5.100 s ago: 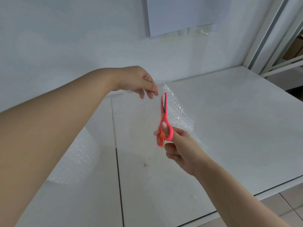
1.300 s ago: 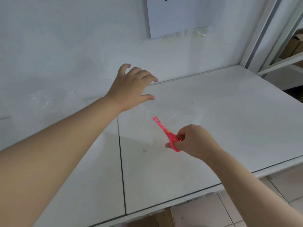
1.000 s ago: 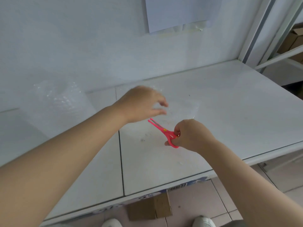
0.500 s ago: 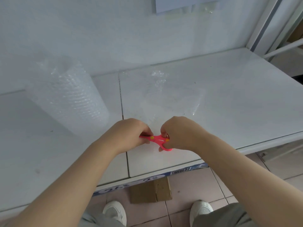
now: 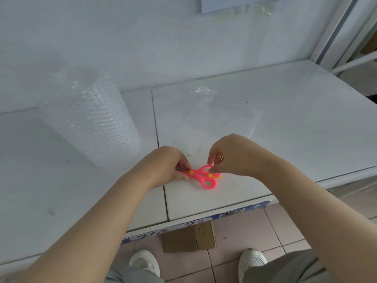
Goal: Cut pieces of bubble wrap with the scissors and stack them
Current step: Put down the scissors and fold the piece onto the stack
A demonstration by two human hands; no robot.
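Pink floor tiles (image 5: 240, 229) are the nearest thing, lower down than the pink plastic scissors (image 5: 204, 177) with yellow dots. Two white shoes (image 5: 145, 262) stand on the tiles, with grey trouser legs (image 5: 285, 268) above them. A small brown cardboard box (image 5: 189, 235) sits on the floor, under and a bit nearer than the scissors. A blue and white printed strip (image 5: 236, 211) runs along the front edge of the white counter (image 5: 61, 190), just nearer than the scissors.

The scissors lie on the counter close to that front edge, with the rings pointing right and the blades pointing left. The left hand (image 5: 163, 166) is at the blade end. Its grip is tight: the fingers curl in and pinch the blades, and only a bit of grey blade shows. The right hand (image 5: 232, 154) is at the ring end. Its grip is small, with bent fingertips pinching the top ring. The bottom ring is free.

Behind the scissors, flat see-through pieces of bubble wrap (image 5: 220, 117) lie on the counter; I cannot tell how many. Behind and to the left of the scissors stands a big see-through roll of bubble wrap (image 5: 89, 119), upright. Farther back than the scissors is a white wall (image 5: 142, 37), with a white sheet of paper (image 5: 222, 3) stuck high up.
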